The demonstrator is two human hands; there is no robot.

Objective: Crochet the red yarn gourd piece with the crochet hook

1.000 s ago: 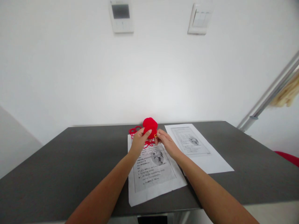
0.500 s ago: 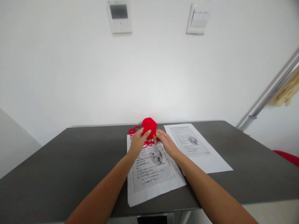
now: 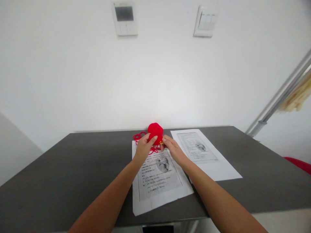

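Note:
A round red crocheted piece (image 3: 155, 131) is held upright above the far part of the dark table (image 3: 73, 168). My left hand (image 3: 144, 147) pinches its left edge with thumb and fingers. My right hand (image 3: 172, 148) is closed at its lower right edge, pinching a small yellow item (image 3: 161, 142), perhaps a hook or marker. Loose red yarn (image 3: 139, 136) trails behind and under the piece onto a printed sheet (image 3: 157, 174).
A second printed sheet (image 3: 206, 153) lies to the right on the table. A white wall with a small panel (image 3: 125, 17) and a switch plate (image 3: 205, 21) is behind. A metal pole (image 3: 279, 97) leans at the right; something red (image 3: 300, 163) shows at the right edge.
Nothing has visibly changed apart from slight camera drift; both hands keep their hold on the red piece.

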